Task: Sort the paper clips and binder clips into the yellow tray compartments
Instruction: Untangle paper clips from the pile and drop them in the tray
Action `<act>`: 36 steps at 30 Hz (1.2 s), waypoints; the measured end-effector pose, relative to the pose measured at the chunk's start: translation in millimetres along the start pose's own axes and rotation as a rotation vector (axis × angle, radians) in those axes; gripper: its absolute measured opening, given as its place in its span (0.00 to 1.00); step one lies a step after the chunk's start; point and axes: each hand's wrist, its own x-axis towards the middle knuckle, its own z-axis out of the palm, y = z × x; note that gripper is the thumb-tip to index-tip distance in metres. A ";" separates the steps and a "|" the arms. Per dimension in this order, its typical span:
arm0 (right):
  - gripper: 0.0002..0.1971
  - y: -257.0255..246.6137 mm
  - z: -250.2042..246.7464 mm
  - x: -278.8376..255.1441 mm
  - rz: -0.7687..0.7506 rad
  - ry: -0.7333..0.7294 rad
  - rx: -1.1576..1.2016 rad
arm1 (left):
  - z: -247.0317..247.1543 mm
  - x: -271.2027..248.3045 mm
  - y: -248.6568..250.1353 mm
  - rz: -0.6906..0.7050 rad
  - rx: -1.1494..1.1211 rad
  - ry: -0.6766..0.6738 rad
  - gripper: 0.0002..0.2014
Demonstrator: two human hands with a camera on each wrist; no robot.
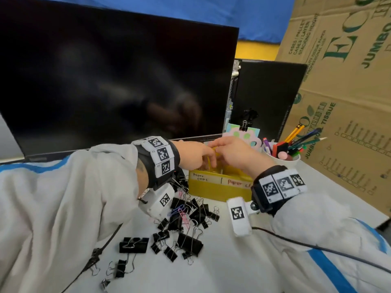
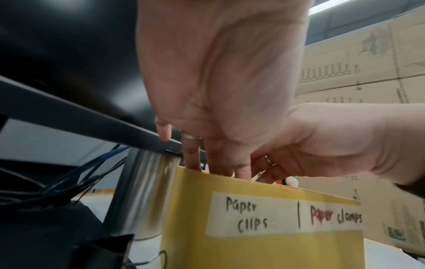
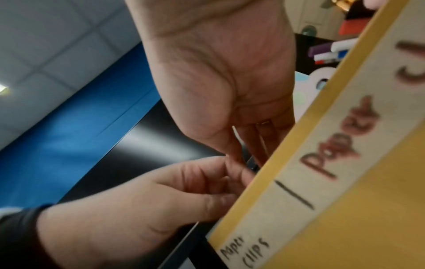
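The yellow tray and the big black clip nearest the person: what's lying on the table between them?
In the head view, a heap of black binder clips with pink and purple paper clips lies between the yellow tray and that big clip.

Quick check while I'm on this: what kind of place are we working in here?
Most likely an office desk, perhaps in a storage area: a dark monitor, a cup of pens and markers, and large cardboard tissue cartons stacked beside the table.

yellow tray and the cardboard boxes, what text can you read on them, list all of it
"Paper clips": left half of the tape label on the yellow tray.
"Paper clamps": right half of that label.
"JUMBO ... TISSUE": lower cardboard box.
"CASES / PALLET", "CASES / LAYER", "STACKING HEIGHT": upper cardboard box.
"EC...": large green letters, cut off.
Smaller box print: too blurred to read.
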 end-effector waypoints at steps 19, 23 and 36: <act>0.10 15.6 54.5 -54.4 -0.165 0.117 -0.478 | 58.3 -80.1 -19.9 0.039 -0.038 -0.152 0.17; 0.10 13.7 54.5 -55.6 -0.150 0.111 -0.460 | 64.2 -85.8 -28.5 -0.014 -0.061 -0.027 0.12; 0.12 -16.4 79.4 -60.5 -0.389 0.195 -0.306 | 44.1 -125.5 -65.3 -0.247 -0.639 0.042 0.08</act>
